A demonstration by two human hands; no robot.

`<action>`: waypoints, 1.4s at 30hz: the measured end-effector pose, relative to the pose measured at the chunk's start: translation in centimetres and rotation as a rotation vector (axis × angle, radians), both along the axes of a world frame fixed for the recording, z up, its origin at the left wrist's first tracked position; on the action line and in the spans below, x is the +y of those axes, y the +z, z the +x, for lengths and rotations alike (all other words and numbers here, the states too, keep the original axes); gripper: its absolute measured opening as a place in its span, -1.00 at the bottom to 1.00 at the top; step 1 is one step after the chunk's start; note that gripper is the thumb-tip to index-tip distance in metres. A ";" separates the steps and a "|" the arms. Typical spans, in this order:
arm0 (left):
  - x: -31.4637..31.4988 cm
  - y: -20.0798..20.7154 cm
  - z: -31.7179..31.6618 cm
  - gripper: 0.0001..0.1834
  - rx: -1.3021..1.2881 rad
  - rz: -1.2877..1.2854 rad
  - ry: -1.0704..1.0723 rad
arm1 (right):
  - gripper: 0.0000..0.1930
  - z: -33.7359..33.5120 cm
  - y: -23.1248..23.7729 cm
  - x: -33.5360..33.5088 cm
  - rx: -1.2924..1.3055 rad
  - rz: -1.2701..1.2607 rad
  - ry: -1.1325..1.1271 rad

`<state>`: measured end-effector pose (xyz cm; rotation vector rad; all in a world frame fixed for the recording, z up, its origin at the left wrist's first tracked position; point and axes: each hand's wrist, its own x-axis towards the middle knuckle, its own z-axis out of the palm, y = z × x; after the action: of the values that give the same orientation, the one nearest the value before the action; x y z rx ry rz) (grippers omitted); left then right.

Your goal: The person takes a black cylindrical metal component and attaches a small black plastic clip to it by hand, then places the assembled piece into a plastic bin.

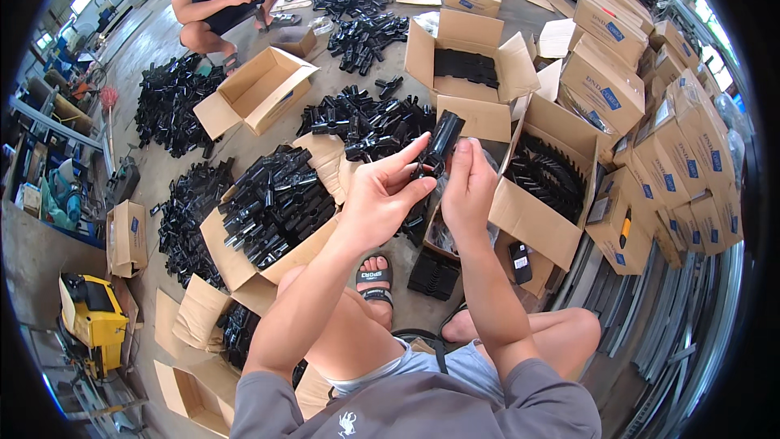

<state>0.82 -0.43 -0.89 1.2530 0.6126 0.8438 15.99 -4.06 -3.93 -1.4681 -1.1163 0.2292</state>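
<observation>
Both my hands are raised in front of me around a glossy black tubular plastic part (444,135), which tilts up and to the right. My left hand (380,197) pinches its lower end between thumb and fingers. Against its right side my right hand (470,193) is closed, fingers mostly hidden behind the thumb. Just beyond lies a heap of similar black parts (357,123). An open carton (218,236) piled with black parts stands to the left of my left forearm. Right of my right hand, another open carton (528,215) holds rows of black pieces.
A person (215,0) crouches at the far left beside more black heaps (175,106). An open carton (272,110) stands nearby. Stacked closed cartons (666,154) and long metal profiles (650,317) line the right. A yellow machine (93,321) stands at the left; a dark phone-like object (520,260) lies near my right forearm.
</observation>
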 end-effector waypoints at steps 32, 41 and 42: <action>-0.6 0.3 -2.9 -0.31 0.217 0.246 -0.030 | -0.51 -0.9 -3.9 -1.0 0.330 0.044 0.068; -0.2 0.6 -3.9 -0.35 0.212 0.260 -0.008 | -0.46 -3.9 -2.3 0.2 0.214 0.139 -0.087; 0.0 0.7 -4.7 -0.35 0.213 0.252 0.003 | -0.41 -5.0 -2.0 0.4 0.307 0.159 -0.090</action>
<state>-3.90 -0.44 -0.22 1.5856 0.6923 0.8136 11.01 -3.64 -5.92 -1.2882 -0.8008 0.2855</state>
